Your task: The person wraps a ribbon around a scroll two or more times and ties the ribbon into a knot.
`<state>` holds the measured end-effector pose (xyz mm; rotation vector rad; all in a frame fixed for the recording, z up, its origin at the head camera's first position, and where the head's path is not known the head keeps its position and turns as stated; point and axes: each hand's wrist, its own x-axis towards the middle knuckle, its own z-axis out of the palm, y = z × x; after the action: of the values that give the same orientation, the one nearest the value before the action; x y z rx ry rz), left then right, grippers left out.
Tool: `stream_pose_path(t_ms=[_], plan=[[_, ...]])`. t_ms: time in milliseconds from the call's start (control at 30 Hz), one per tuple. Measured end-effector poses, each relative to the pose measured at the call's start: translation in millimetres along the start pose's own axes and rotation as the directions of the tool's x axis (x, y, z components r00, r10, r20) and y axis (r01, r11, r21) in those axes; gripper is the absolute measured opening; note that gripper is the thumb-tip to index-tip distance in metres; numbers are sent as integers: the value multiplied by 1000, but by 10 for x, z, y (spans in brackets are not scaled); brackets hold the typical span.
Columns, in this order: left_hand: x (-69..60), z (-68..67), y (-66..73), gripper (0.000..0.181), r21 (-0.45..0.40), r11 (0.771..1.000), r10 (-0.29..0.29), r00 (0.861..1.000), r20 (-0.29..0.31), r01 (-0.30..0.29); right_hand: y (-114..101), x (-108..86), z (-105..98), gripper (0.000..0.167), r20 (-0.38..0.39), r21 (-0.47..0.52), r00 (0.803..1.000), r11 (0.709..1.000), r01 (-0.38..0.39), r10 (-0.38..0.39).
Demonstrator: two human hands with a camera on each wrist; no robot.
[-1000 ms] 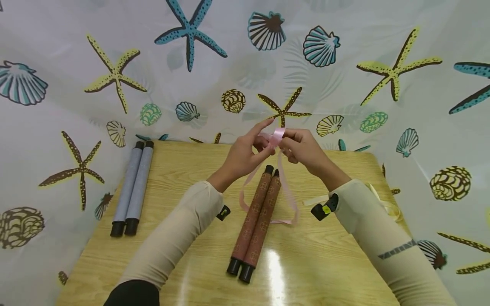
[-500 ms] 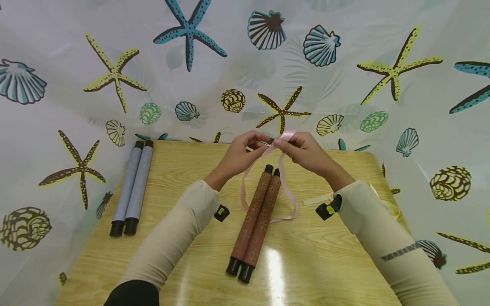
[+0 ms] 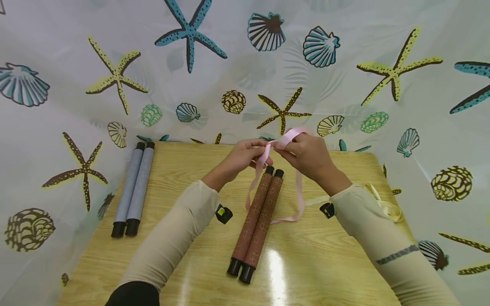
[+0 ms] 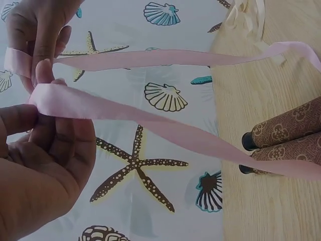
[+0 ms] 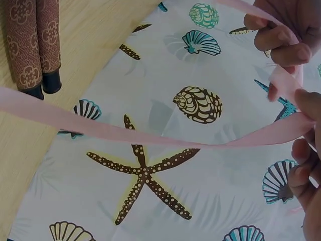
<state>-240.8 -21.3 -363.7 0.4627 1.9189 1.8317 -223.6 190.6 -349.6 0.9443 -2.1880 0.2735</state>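
Note:
A pink ribbon (image 3: 292,135) is held up by both hands over the far end of two brown patterned scrolls (image 3: 255,221) with black end caps. My left hand (image 3: 244,158) pinches the ribbon between thumb and fingers; in the left wrist view the band (image 4: 95,105) folds over those fingers. Beside it, my right hand (image 3: 311,155) grips the ribbon, with a loop standing up above its fingers. Both tails hang down, one on each side of the scrolls, and the ribbon's lower part passes behind or under them. Where the ribbon crosses between the hands, fingers partly hide it.
Two grey-blue scrolls (image 3: 134,189) with black caps lie side by side at the table's left. Pale yellow ribbon (image 3: 386,208) lies at the right edge, partly behind the right forearm. A curtain (image 3: 229,55) printed with shells and starfish stands behind the wooden table (image 3: 183,263).
The hands shift the ribbon between their fingers, and the right hand has turned over with a larger loop above it. The right-hand tail has moved a little to the right. The scrolls stay put.

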Motion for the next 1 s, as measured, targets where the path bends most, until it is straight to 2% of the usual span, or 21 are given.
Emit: stream_pose_path(t_ms=[100,167,267,367,500,600,733,867,1000], plan=[[0,15,1,35,10,1000,-14,999,47,13,-4,-9,-1,13,-23,-22,999,999,27,-27],[10,18,-6,32,24,1000,-3,999,48,2,-9,-13,-6,13,-28,-23,999,999,36,-37],[26,13,-17,27,68,998,19,1000,15,-20,-17,-16,-16,11,-26,12,999,999,32,-32],[34,-3,-30,26,120,992,32,999,-29,-28,-10,-54,-24,14,-12,92,1000,996,12,-11],[24,-35,-56,24,173,985,17,997,-72,-4,16,-163,-14,27,7,229,998,972,-56,56],[14,-84,-92,23,193,981,6,995,-95,13,33,-244,-13,25,25,351,991,927,-131,131],[-9,-187,-133,22,197,980,-11,992,-128,36,49,-341,-52,18,87,491,963,830,-265,256],[-48,-310,-152,22,198,977,-40,986,-163,73,44,-459,-129,5,192,520,904,741,-424,383],[-97,-475,-187,22,191,978,-47,978,-205,87,46,-617,-210,5,297,549,832,630,-550,467]])
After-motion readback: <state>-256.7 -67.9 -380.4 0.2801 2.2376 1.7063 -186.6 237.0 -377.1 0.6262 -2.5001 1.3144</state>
